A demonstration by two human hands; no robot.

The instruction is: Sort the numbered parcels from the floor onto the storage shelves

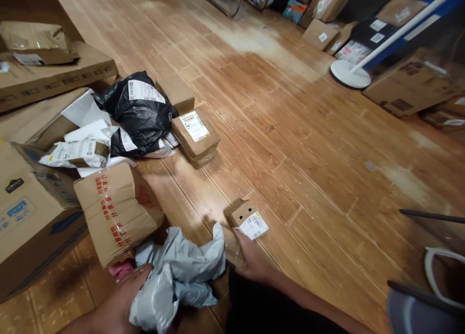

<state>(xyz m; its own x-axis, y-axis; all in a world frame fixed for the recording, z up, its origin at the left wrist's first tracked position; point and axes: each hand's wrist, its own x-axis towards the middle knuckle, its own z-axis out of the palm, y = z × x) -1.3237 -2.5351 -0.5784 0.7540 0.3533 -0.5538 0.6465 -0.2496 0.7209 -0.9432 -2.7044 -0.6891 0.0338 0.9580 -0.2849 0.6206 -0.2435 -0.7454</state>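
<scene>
Wood-plank flooring (298,145) fills most of the view, worn pale in patches. At the left edge stands a large brown cardboard carton with blue printing (25,222), and behind it lies a long flat brown cardboard box (54,77). Just beside the carton sits a dented brown cardboard box with red lettering (116,213), tilted towards the floor. Behind that, a crumpled black plastic mailer bag (141,116) with a white label rests on a heap of white packets, touching a small taped brown parcel (196,137) to its right. Well apart, at the upper right, the round white base of a pole stand (349,74) sits among more cartons.

Near the bottom edge, a crumpled grey plastic mailer bag (181,271) lies against the red-lettered box. The left hand (119,300) clutches this bag from the left, thumb over its edge, the other fingers hidden behind the plastic. Just right of the bag, the right hand (252,259) is closed around the near end of a small brown cardboard box with a white shipping label (242,216), held low over the floor with the label facing up.
</scene>
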